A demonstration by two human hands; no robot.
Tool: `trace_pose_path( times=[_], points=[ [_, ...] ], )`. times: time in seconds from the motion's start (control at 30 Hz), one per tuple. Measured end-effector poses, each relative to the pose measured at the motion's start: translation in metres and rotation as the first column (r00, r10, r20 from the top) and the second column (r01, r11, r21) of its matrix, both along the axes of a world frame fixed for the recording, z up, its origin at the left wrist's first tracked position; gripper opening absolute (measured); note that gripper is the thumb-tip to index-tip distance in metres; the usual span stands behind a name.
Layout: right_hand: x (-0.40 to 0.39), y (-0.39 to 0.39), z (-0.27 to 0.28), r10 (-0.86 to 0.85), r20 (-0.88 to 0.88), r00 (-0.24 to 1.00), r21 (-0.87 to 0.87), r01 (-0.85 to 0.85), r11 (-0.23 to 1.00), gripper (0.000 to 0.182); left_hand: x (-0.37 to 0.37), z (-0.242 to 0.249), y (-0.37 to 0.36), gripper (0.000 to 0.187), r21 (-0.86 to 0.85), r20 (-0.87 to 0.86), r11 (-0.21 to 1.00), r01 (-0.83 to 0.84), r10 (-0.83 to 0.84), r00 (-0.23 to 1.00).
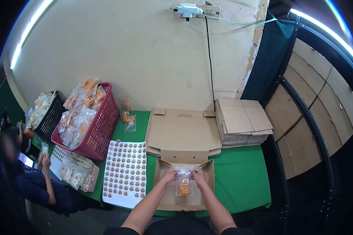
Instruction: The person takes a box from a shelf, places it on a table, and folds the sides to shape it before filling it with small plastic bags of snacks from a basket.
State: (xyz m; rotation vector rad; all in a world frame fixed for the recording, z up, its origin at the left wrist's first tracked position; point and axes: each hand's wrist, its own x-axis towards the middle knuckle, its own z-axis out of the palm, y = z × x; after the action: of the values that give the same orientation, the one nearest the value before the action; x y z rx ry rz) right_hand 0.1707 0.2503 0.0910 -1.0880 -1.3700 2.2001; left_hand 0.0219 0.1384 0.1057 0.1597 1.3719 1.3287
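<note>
Both hands hold the top of a clear plastic bag (184,188) with orange pieces and a round sticker, over an open cardboard box (166,199). My left hand (169,177) pinches its upper left side. At the upper right side, my right hand (199,177) has its fingers closed on the same bag. The box lid (183,129) stands raised behind. Left of the box lies a sheet of round stickers (124,172).
A pink basket (100,129) of filled bags stands left, near a black basket (47,127) and a small pink basket (91,178). Flattened cardboard (243,121) is stacked back right on the green table (243,176). A co-worker (43,184) holds a packet at far left.
</note>
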Motion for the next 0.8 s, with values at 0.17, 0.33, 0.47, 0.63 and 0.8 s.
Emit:
trace_pose_path(
  times=[0.17, 0.33, 0.47, 0.63, 0.8],
  points=[
    [-0.009, -0.022, 0.036, -0.243, 0.137, 0.960, 0.904, -0.021, 0.427, 0.034, 0.005, 0.001, 0.006, 0.028, 0.063, -0.158, 0.994, -0.088, 0.097, 0.983],
    [-0.011, -0.016, 0.040, -0.104, -0.026, 0.994, 0.407, 0.106, 0.907, 0.023, 0.024, 0.047, 0.010, 0.039, 0.143, -0.084, 0.987, 0.074, -0.062, 0.995],
    [-0.008, -0.008, 0.045, -0.043, -0.125, 0.991, 0.181, 0.066, 0.981, 0.013, 0.029, 0.034, 0.014, 0.029, 0.098, -0.489, 0.986, -0.133, 0.164, 0.857],
    [-0.015, -0.015, 0.030, -0.081, -0.110, 0.991, 0.277, 0.109, 0.955, 0.011, 0.034, 0.022, 0.017, 0.017, 0.115, -0.264, 0.977, -0.181, 0.206, 0.942],
    [-0.006, -0.013, 0.020, -0.121, -0.114, 0.986, 0.090, 0.132, 0.987, 0.015, 0.023, 0.000, 0.011, 0.017, 0.118, -0.385, 0.987, -0.107, 0.144, 0.912]
  ],
)
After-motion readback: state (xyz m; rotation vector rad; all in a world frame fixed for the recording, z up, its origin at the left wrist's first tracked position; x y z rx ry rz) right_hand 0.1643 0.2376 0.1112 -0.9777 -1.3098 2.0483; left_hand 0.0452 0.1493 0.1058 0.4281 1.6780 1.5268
